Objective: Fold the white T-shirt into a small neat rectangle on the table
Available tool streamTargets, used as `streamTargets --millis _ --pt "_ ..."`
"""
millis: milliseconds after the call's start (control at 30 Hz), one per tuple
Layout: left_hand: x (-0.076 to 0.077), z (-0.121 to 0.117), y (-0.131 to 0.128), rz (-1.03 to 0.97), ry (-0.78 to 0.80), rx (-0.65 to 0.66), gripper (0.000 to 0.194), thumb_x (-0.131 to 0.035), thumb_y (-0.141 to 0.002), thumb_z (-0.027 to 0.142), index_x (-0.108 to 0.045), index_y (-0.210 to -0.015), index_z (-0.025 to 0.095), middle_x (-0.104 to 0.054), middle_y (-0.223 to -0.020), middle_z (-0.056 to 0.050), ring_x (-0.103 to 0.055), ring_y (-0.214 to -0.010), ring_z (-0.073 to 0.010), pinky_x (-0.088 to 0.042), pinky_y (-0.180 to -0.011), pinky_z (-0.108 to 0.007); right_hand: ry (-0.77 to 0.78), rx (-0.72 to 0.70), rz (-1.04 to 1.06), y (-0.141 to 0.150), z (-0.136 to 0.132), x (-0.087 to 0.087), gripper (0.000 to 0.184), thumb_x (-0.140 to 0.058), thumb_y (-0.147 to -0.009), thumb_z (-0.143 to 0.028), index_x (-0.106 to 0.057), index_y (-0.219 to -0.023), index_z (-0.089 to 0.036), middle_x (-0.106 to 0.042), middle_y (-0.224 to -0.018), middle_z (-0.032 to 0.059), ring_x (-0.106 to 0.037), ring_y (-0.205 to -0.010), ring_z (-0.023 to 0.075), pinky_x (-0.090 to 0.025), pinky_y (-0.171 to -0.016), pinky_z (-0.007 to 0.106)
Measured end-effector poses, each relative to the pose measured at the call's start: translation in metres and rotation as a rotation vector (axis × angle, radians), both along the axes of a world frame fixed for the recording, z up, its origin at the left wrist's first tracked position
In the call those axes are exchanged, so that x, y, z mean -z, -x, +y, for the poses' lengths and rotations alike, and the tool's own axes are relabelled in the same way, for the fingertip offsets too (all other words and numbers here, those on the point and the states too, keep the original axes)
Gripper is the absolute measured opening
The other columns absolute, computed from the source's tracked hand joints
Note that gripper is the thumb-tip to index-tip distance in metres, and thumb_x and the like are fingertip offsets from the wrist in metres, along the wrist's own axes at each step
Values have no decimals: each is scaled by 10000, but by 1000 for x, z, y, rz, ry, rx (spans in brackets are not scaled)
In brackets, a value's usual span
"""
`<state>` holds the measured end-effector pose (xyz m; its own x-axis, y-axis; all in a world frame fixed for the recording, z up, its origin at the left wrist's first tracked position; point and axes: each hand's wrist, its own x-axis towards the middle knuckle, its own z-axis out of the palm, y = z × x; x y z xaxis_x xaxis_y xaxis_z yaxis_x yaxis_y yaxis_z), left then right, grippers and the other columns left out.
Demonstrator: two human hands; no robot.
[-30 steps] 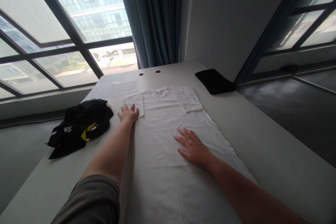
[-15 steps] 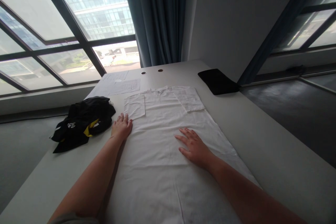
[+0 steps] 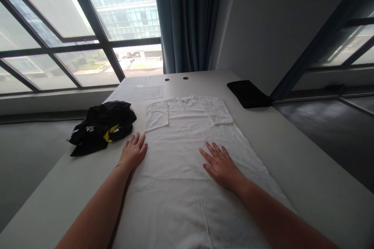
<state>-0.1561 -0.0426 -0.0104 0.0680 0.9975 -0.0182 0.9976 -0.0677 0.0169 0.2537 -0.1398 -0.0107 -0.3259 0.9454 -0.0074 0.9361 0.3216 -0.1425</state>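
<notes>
The white shirt (image 3: pixel 178 155) lies spread on the table (image 3: pixel 295 155), its sleeves (image 3: pixel 157 116) turned inward. The left hand (image 3: pixel 133 151), open, rests at one side edge; the right hand (image 3: pixel 222 166), fingers spread, lies on the cloth. Smoothing seems the step in hand; the next move calls for light, flat palms over the creases.

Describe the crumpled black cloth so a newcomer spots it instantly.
Find the white table by the window, with a white T-shirt laid along it. Left of that, just beyond the left hand, the black cloth lies heaped near the table's left edge. Its yellow patch and rumpled shape set it apart from the flat black piece across the table.
</notes>
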Motion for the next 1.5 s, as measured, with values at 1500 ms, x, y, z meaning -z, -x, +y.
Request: streamTargets --millis 1500 --pt "-1 -18 13 -73 21 -8 683 -365 -1032 467 -355 -1629 134 -258 -1717 -140 -222 -1595 -295 -177 -1284 -520 19 474 -144 -137 28 22 668 -241 -1049 -538 -296 -1664 -282 -238 -1734 47 -237 -1584 338 -214 -1250 640"
